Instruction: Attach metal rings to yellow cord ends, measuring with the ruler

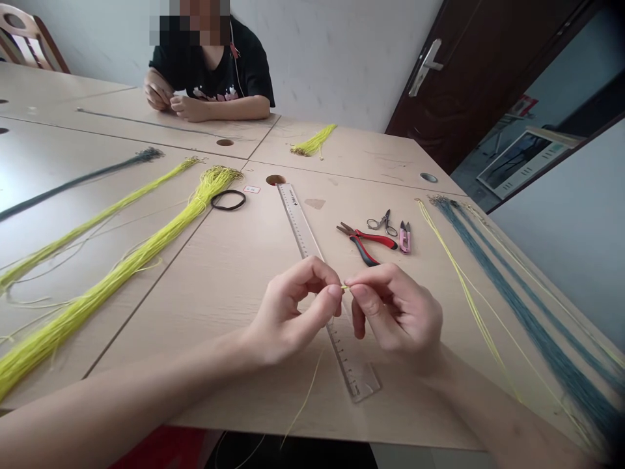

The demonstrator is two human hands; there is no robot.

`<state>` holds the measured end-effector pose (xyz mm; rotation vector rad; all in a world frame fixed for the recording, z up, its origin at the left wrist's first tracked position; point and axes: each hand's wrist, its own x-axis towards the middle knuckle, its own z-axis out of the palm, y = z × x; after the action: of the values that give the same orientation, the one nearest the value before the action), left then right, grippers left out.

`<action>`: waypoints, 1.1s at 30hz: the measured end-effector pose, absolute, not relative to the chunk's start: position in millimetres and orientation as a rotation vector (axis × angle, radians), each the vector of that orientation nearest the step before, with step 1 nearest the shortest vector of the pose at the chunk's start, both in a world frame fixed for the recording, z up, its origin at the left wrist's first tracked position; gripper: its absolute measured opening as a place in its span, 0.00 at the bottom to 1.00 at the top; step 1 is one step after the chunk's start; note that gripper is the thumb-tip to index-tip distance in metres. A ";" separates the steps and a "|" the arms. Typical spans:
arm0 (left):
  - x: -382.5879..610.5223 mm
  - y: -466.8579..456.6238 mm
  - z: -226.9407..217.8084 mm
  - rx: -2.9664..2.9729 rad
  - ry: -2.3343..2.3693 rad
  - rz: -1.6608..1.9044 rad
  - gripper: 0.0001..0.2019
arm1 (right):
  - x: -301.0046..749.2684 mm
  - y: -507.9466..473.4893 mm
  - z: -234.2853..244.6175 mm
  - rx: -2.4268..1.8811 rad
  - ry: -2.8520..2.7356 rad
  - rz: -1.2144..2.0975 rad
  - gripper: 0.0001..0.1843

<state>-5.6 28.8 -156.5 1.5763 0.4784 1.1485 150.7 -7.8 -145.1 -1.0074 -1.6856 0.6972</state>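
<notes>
Between my two hands is a thin yellow cord [345, 287], a short piece of it showing at the fingertips. My left hand [297, 312] pinches it between thumb and forefinger, and my right hand [395, 312] pinches it close by on the other side. A loose length of the cord hangs below my left hand past the table's front edge. Under both hands lies a clear ruler [299, 225], its middle hidden by them. Beyond my right hand rest red-and-black pliers [374, 240], small folding scissors [384, 223] and pink thread snips [405, 238].
Yellow cord bundles [146, 260] and a dark teal bundle [83, 181] lie left; teal cords [508, 286] lie right. A black band [228, 200], tape roll [428, 177] and another yellow bundle [315, 140] are farther back. A person [215, 78] sits across the table [219, 312].
</notes>
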 end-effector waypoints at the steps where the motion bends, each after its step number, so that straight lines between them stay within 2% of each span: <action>1: -5.6 28.8 -156.6 1.584 0.477 1.156 0.07 | 150.6 -8.2 -144.7 -1.006 -1.682 0.710 0.04; 5: -5.2 28.3 -156.5 1.631 0.479 1.182 0.07 | 152.0 -7.1 -140.3 -1.042 -1.594 0.834 0.04; 10: -2.8 27.2 -155.2 1.695 0.532 1.214 0.07 | 156.1 -0.7 -132.4 -1.076 -1.502 1.183 0.17; 14: -2.0 27.6 -157.6 1.773 0.548 1.235 0.06 | 156.6 -0.1 -129.6 -1.018 -1.374 1.346 0.14; 25: -0.9 27.3 -159.5 1.796 0.495 1.248 0.05 | 154.1 -1.6 -123.4 -1.049 -1.424 1.263 0.08; 33: -1.8 27.2 -161.9 1.782 0.474 1.257 0.05 | 152.2 -3.9 -126.0 -1.047 -1.452 1.191 0.09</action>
<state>-1.8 27.2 -161.9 1.7820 0.4741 1.2569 152.2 -3.9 -126.0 -1.0474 -1.4520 1.1912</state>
